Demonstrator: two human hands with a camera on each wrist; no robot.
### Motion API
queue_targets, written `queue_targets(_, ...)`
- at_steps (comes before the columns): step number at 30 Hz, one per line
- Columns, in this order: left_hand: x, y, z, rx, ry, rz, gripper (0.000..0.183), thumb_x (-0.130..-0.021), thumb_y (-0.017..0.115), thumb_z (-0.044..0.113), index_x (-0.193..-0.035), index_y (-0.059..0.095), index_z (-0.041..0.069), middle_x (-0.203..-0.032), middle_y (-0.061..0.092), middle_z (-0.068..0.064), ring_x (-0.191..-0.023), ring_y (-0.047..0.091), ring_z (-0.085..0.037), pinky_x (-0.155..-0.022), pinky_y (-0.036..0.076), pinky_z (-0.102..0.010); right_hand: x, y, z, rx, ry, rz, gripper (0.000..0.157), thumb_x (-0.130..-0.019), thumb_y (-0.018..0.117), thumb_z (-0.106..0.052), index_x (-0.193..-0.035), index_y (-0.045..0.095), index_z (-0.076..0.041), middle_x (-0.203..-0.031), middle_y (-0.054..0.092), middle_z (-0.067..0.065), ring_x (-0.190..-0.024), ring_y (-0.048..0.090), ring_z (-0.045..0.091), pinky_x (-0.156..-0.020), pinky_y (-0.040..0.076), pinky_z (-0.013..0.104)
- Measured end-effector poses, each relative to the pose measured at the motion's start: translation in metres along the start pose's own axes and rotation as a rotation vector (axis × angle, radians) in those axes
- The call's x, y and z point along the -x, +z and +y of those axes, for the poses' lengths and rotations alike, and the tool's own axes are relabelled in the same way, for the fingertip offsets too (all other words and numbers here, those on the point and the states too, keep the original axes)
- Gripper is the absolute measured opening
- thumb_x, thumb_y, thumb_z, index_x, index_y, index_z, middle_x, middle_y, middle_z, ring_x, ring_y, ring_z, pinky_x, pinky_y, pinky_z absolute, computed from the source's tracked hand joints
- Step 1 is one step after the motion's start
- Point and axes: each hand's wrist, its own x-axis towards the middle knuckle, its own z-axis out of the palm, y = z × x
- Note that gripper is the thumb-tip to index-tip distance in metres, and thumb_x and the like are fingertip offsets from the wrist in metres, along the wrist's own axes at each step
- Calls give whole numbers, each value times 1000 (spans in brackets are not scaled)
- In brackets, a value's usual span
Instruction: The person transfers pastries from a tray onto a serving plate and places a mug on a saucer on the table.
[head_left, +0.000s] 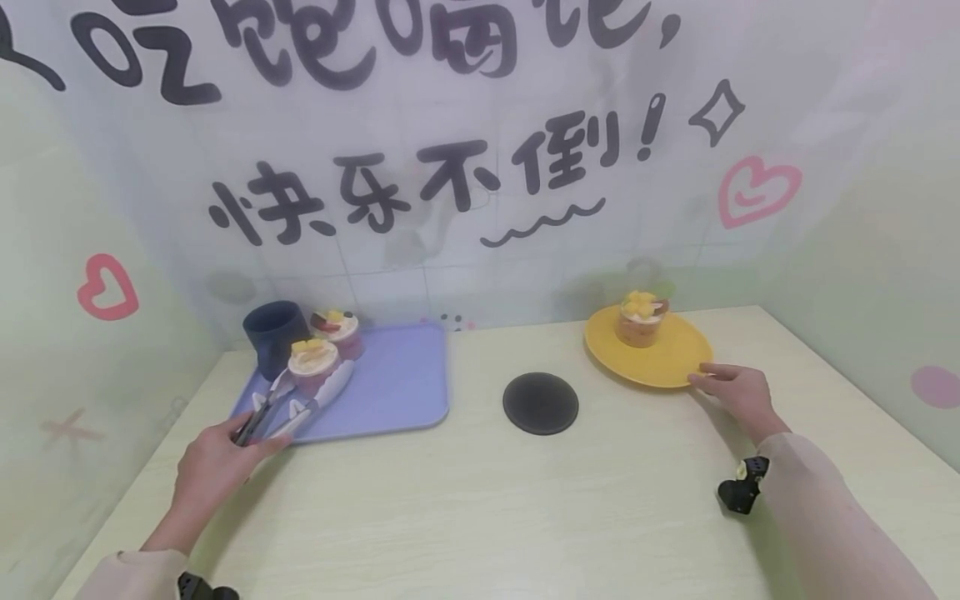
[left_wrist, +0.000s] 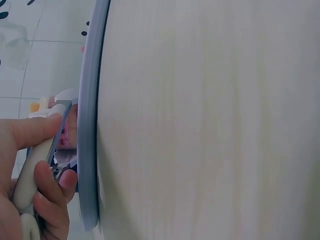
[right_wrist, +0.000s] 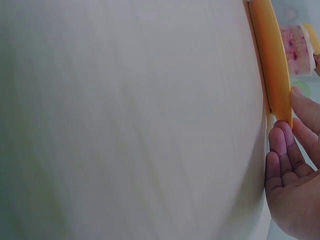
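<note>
On the left, my left hand (head_left: 213,467) grips white-tipped serving tongs (head_left: 335,383) by their arms. The tong tips lie on either side of a pink dessert cup (head_left: 313,362) with white cream and yellow fruit; whether they squeeze it I cannot tell. That cup is on a blue-purple tray (head_left: 408,375), just in front of a second dessert cup (head_left: 348,340). At the right, my right hand (head_left: 738,396) pinches the near right rim of a yellow plate (head_left: 663,367), thumb above and fingers below. A third dessert cup (head_left: 639,329) stands upright on the plate.
A dark blue cup (head_left: 276,337) stands at the tray's back left corner. Between tray and plate, a round black coaster (head_left: 541,403) lies on the pale wooden table (head_left: 480,508). Walls with printed lettering close off the back and sides.
</note>
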Motion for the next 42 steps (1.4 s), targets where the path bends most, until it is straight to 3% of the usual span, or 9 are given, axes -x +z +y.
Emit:
queue_targets(16, 1, 3, -3, 10, -18, 7, 89, -76, 66, 56, -134, 38, -6, -125, 37, -39, -98, 49, -49, -61, 39, -39, -1, 0, -1, 8, -5, -3, 72, -85, 60, -45, -133, 40, 4, -137, 33, 28, -127, 25, 45, -100, 26, 52)
queue_targets(42, 2, -1, 4, 17, 10, 10, 91, -74, 65, 59, -132, 41, -6, -122, 40, -40, -86, 52, -39, -53, 36, -31, 0, -3, 0, 14, -2, -22, 74, -85, 59, -47, -134, 38, 5, -138, 30, 29, -128, 23, 46, -100, 24, 54)
